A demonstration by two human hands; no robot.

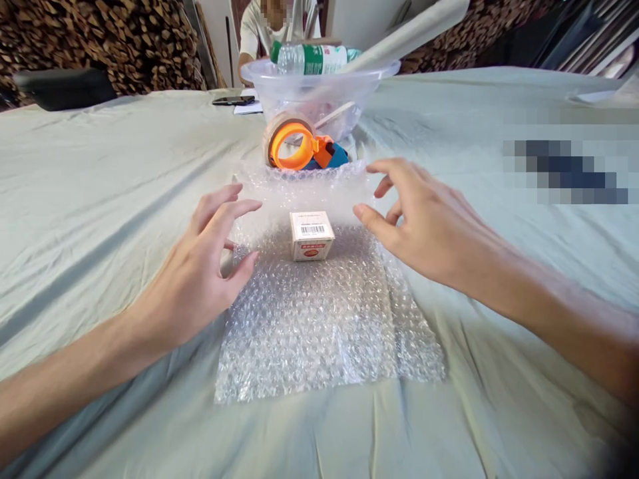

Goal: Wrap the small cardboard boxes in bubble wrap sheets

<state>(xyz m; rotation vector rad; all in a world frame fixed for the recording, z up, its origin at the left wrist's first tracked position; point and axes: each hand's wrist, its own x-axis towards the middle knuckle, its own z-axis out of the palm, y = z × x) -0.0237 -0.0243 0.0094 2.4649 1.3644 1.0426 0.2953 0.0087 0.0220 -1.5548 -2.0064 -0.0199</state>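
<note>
A small white box [312, 236] with a barcode label on top and a red label on its front sits on a sheet of bubble wrap [309, 332]. The wrap lies flat at the front, while its far edge rises slightly near the tape. My left hand [204, 266] hovers at the wrap's left edge, fingers apart and curved, holding nothing. On the other side, my right hand [424, 219] is over the right edge of the wrap, also with fingers apart and nothing in it. Neither hand touches the box.
Behind the wrap stands an orange tape dispenser [294, 146] with blue parts. A clear plastic basin [319, 86] holds a bottle [314, 58] and a white roll [414, 33]. Farther left are a phone [233, 101] and a black case [64, 88]. A person [249, 33] is behind the table.
</note>
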